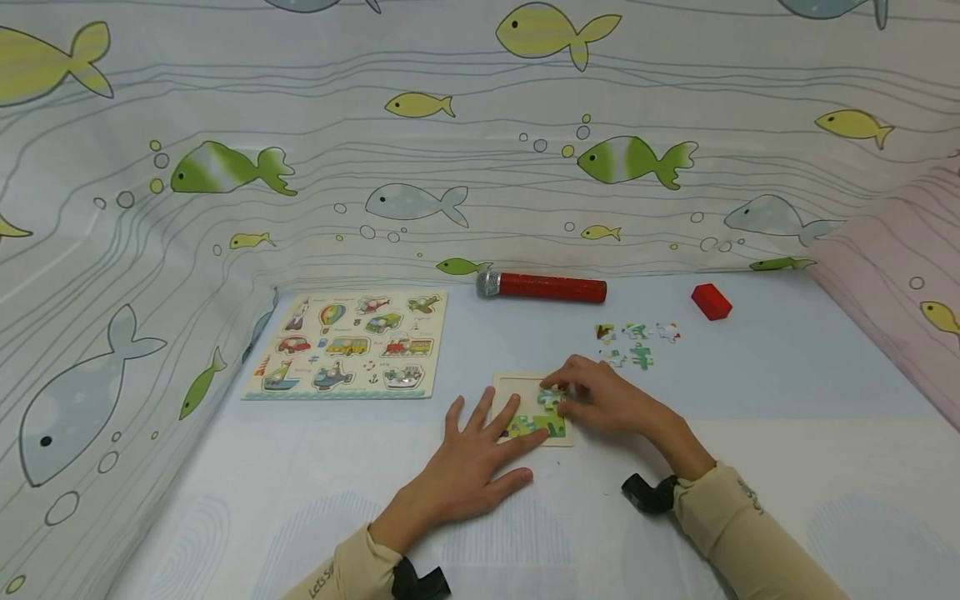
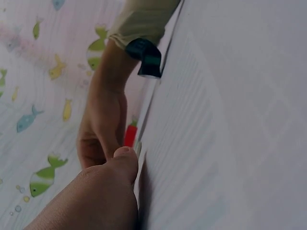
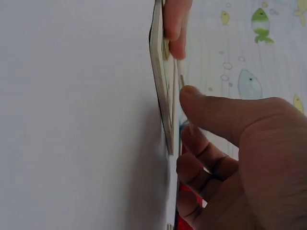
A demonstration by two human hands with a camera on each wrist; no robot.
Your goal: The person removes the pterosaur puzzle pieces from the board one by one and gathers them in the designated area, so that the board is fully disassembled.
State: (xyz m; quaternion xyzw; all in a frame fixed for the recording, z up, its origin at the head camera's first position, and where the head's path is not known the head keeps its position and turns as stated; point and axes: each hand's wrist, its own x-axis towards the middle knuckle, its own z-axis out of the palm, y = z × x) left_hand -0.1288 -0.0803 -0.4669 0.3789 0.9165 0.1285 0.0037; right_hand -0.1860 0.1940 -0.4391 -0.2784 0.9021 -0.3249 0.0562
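Note:
A small wooden jigsaw tray point(image 1: 517, 385) lies flat on the table, its lower part filled with green jigsaw pieces point(image 1: 553, 427). My left hand point(image 1: 472, 467) rests with spread, straight fingers on the tray's left and lower side. At the tray's right side, my right hand point(image 1: 611, 398) pinches a jigsaw piece point(image 1: 550, 397) between thumb and fingers. Seen edge-on in the right wrist view, that thin piece point(image 3: 182, 81) is tilted just off the tray point(image 3: 160, 76). Several loose jigsaw pieces point(image 1: 641, 357) lie beyond the right hand.
To the left lies a board with vehicle pictures point(image 1: 363, 367). A red tube with a silver head point(image 1: 551, 287), like a microphone, lies near the back wall. Right of it sits a red block point(image 1: 711, 302). Fish-printed cloth point(image 1: 322, 108) rises behind and beside the table.

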